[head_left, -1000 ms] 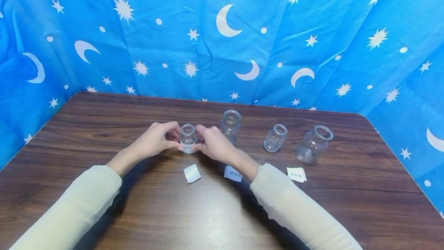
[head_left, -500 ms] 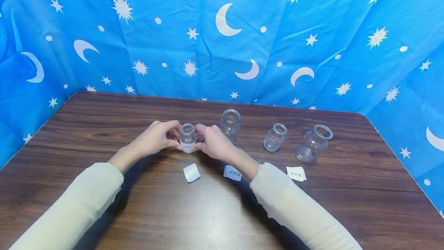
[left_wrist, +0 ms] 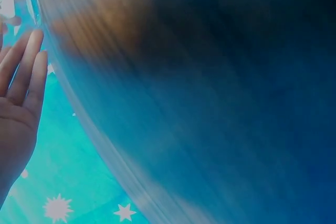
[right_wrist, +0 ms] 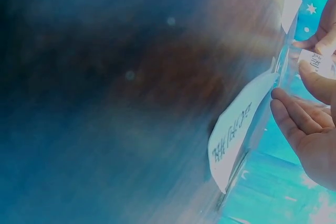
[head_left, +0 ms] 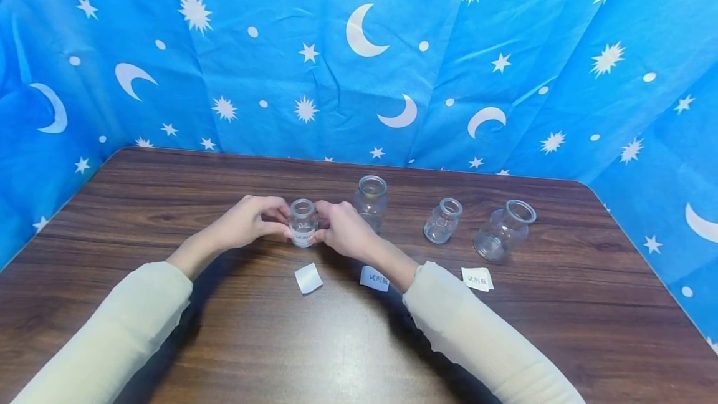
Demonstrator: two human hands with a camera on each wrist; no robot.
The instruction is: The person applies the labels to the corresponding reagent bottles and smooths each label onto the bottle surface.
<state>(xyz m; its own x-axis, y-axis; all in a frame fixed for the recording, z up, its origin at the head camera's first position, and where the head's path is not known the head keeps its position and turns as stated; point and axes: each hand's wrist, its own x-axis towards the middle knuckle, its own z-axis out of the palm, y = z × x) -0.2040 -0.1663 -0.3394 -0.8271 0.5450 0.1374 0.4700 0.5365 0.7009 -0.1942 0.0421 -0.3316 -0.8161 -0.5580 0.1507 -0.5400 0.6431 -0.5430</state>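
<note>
A small clear glass reagent bottle (head_left: 303, 222) stands upright on the table, between my hands. Across its lower front lies a white label (head_left: 301, 237) with printed characters, partly covered by my right thumb. My left hand (head_left: 252, 222) holds the bottle from the left, thumb in front and fingers behind. From the right, my right hand (head_left: 348, 230) grips it, its thumb pressing the label's right end. The right wrist view also shows the thumb against the label (right_wrist: 315, 62). Only part of my left hand (left_wrist: 20, 98) appears at the left wrist view's edge.
A larger glass bottle (head_left: 373, 198) stands behind my right hand, partly hidden. Farther right are another small bottle (head_left: 443, 222) and a wide-mouthed one (head_left: 505, 230). A blank white paper piece (head_left: 308, 278), a printed label (head_left: 373, 278) and overlapping labels (head_left: 477, 279) lie in front.
Both hands stay at the bottle. My left thumb has shifted slightly up and away from the label's left end, while the right hand has barely moved. The head view has drifted slightly.
</note>
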